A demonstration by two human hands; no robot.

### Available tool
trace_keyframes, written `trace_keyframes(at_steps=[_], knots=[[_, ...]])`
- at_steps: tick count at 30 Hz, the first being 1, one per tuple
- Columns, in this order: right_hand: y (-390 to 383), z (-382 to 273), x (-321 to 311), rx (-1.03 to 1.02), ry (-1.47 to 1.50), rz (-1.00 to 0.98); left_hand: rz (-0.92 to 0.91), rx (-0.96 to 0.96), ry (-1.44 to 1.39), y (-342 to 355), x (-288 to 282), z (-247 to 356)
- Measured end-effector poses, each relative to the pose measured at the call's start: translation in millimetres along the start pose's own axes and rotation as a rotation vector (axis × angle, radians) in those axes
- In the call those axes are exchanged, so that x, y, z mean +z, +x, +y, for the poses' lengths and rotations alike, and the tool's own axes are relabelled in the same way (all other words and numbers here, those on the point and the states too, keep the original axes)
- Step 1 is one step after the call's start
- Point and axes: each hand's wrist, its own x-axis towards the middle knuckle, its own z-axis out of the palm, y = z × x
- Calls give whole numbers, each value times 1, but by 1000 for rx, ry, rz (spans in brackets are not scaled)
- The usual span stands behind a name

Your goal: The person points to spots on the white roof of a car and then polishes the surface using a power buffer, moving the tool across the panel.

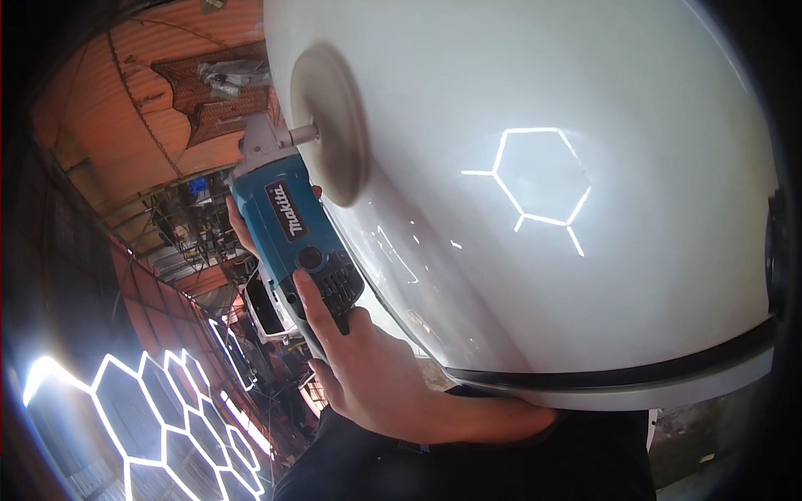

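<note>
A teal and black rotary polisher is held up against a glossy white car body panel. Its round pad, blurred at the rim, lies at the panel's left side. My right hand grips the rear of the polisher, one finger stretched along its housing near the round cap. Around the front part of the tool, below the metal gear head, my left hand is closed; most of it is hidden behind the housing.
Bright hexagonal lights fill the lower left, and their shape reflects on the panel. Behind the polisher stand a white vehicle and cluttered shelving. Orange corrugated sheeting spans the upper left. A dark trim strip edges the panel.
</note>
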Motion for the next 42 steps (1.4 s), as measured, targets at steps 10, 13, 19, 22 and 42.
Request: trace_keyframes(at_steps=[10, 13, 19, 22, 42], knots=[[6, 13, 25, 42, -7, -90, 365, -7, 52, -70, -70, -28], [4, 19, 42, 39, -74, -95, 413, 3, 43, -86, -80, -34], [8, 39, 68, 60, -21, -223, 410, 21, -3, -91, -98, -42], [7, 38, 72, 102, -1, -327, 395, 39, -30, -93, -102, -39], [-150, -16, 35, 19, 100, 458, -375, 316, 100, -60, 147, -63]])
